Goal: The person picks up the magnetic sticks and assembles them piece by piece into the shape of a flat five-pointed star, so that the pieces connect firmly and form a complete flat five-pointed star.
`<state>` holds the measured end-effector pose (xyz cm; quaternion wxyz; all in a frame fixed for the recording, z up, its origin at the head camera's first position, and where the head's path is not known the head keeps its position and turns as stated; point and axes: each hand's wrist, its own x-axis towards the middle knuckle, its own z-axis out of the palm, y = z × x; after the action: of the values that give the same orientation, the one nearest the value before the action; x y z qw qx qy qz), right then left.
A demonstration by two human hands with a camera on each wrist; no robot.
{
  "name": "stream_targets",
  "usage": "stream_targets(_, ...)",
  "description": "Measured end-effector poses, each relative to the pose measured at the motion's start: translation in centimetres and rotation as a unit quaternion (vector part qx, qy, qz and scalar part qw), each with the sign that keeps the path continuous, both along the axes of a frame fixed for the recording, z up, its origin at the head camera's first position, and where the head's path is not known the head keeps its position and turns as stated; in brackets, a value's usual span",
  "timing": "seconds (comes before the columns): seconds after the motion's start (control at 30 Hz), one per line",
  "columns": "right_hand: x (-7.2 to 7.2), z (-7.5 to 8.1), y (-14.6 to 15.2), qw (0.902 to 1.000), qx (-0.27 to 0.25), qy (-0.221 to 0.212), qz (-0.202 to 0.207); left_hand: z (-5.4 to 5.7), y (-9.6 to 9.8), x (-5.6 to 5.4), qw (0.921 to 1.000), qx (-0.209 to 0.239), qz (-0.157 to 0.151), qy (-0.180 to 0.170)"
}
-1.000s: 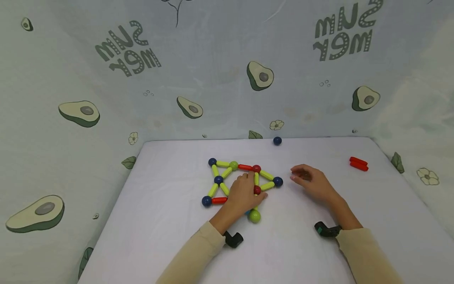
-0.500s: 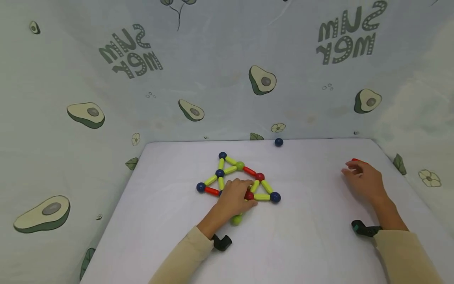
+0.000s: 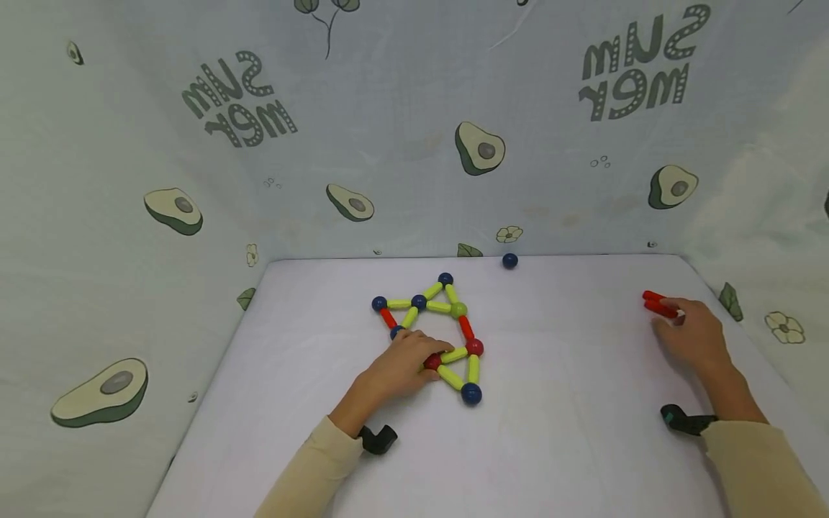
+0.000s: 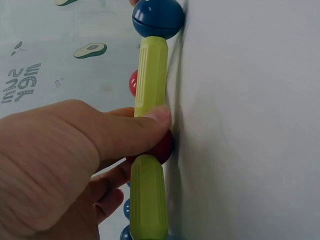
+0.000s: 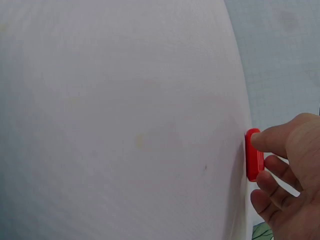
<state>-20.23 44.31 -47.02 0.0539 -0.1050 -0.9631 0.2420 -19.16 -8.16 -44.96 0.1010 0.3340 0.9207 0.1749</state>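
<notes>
A flat frame of magnetic building sticks and balls lies on the white table, with yellow-green sticks (image 3: 473, 368), red sticks (image 3: 466, 329) and blue, green and red balls (image 3: 475, 347). My left hand (image 3: 401, 363) grips it at a red ball (image 4: 162, 147); in the left wrist view the thumb presses where that ball meets a yellow-green stick (image 4: 151, 75). The hand hides part of the frame. At the far right, two loose red sticks (image 3: 660, 309) lie side by side. My right hand (image 3: 696, 334) pinches one red stick (image 5: 254, 160) between thumb and fingers.
A single dark blue ball (image 3: 509, 261) sits at the table's back edge. Behind the table (image 3: 550, 432) hangs a cloth backdrop (image 3: 414, 144) printed with avocados. Each wrist wears a black camera mount (image 3: 378, 439).
My left hand has turned the frame clockwise and drawn it slightly left. My right hand has travelled right from beside the frame to the loose red sticks and taken hold of one.
</notes>
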Motion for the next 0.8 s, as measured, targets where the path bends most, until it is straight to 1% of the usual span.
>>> stream_targets(0.1, -0.2, -0.3, 0.4, 0.9999, 0.012, 0.002, 0.004, 0.6, -0.6, 0.0, 0.9998, -0.002, -0.006, -0.017)
stream_targets(0.13, -0.2, -0.3, 0.4, 0.9999, 0.013, 0.003, 0.004, 0.7, -0.8, 0.0, 0.9997, 0.004, -0.005, -0.023)
stream_targets(0.2, -0.2, -0.3, 0.5, 0.9998, 0.018, 0.002, 0.001, 0.7, -0.8, -0.1, 0.9994, 0.016, -0.001, -0.029)
stream_targets(0.27, -0.2, -0.3, 0.5, 0.9997, 0.023, 0.001, -0.002, 0.4, -0.6, -0.3, 0.9991, 0.030, 0.009, -0.027)
stream_targets(0.37, -0.1, -0.2, 0.2, 0.9998, 0.018, -0.006, 0.002, -0.4, 0.4, -0.4, 0.9989, 0.040, 0.021, -0.007)
stream_targets(0.47, 0.0, -0.2, -0.5, 0.9995, 0.011, -0.007, 0.030, -1.1, 1.3, -0.5, 0.9986, 0.039, 0.033, 0.009)
stream_targets(0.6, 0.2, -0.3, -2.4, 0.9971, 0.003, -0.001, 0.076, -1.7, 1.8, -0.5, 0.9978, 0.046, 0.048, 0.006)
stream_targets(0.67, 0.2, -0.2, -3.7, 0.9952, -0.002, 0.005, 0.097, -1.8, 1.8, -0.5, 0.9973, 0.055, 0.049, 0.001)
stream_targets(0.8, 0.1, 0.1, -6.4, 0.9914, -0.016, 0.017, 0.129, -1.9, 1.6, -0.6, 0.9964, 0.076, 0.037, -0.005)
